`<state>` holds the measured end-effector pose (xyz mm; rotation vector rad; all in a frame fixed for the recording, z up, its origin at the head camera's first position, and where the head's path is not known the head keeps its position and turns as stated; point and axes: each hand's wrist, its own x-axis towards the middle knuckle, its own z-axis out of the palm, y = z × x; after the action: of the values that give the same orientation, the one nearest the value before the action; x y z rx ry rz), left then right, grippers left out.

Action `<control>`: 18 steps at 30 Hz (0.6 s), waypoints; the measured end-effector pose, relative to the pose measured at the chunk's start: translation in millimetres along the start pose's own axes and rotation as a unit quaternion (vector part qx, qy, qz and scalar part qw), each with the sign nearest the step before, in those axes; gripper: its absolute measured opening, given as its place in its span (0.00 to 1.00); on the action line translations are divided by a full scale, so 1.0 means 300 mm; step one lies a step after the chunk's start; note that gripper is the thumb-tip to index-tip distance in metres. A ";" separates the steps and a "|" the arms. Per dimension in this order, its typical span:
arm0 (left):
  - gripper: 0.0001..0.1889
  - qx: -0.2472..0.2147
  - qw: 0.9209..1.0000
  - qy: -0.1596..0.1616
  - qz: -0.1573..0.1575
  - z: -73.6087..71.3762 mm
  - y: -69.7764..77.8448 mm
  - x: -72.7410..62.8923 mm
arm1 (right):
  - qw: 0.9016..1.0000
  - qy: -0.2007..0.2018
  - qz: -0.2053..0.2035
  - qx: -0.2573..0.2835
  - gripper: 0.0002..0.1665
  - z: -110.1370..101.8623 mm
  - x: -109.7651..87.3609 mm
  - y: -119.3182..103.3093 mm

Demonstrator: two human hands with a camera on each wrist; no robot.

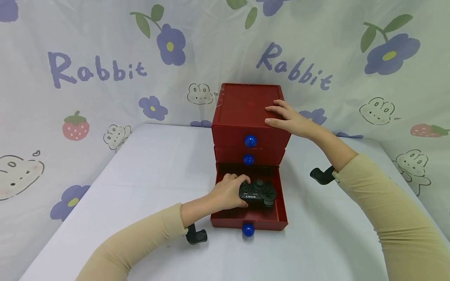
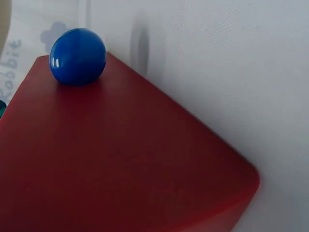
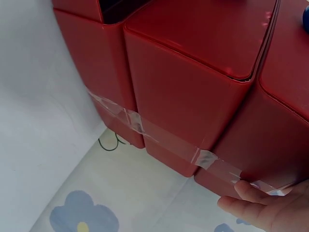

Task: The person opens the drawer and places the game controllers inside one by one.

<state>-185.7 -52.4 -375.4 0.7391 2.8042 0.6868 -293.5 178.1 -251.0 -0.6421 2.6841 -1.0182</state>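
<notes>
A red three-tier drawer cabinet (image 1: 246, 103) stands against the back cloth. Its bottom drawer (image 1: 228, 223) is pulled out towards me. Inside that drawer lies a black Sony game controller (image 1: 259, 194), whose left end my left hand (image 1: 227, 192) grips between thumb and fingers. The left wrist view catches only the drawer's red front and its blue knob (image 2: 78, 57); hand and controller are outside it. My right hand (image 1: 295, 121) rests on the cabinet's top right edge with fingers spread. In the right wrist view, its fingertips (image 3: 248, 191) are by the cabinet's side.
The upper two drawers, with blue knobs (image 1: 250, 141), are closed. Clear tape (image 3: 169, 144) runs across the cabinet's side. A white cloth covers the table (image 1: 158, 168). Behind it hangs a patterned curtain (image 1: 116, 35). A black wrist camera (image 1: 197, 236) sticks out beside the drawer.
</notes>
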 end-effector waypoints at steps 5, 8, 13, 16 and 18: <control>0.31 -0.001 1.000 -0.014 0.003 0.019 -0.007 0.002 | 1.000 0.000 -0.001 0.000 0.37 0.000 -0.005 -0.005; 0.32 0.008 1.000 -0.016 0.008 0.027 -0.008 0.003 | 1.000 0.001 -0.002 0.001 0.37 0.000 -0.007 -0.008; 0.33 0.024 0.999 -0.018 0.011 0.037 -0.010 0.006 | 1.000 0.001 -0.001 0.002 0.37 0.002 -0.007 -0.009; 0.33 0.033 0.999 -0.027 0.010 0.037 -0.008 0.005 | 1.000 0.001 0.001 0.001 0.37 0.001 -0.007 -0.009; 0.33 0.037 0.999 -0.034 0.010 0.033 -0.005 0.005 | 1.000 0.001 0.001 0.000 0.37 0.000 -0.008 -0.008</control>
<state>-184.9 -49.1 -384.9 0.7883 2.7770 0.5541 -290.7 177.6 -249.4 -0.6396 2.6856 -1.0181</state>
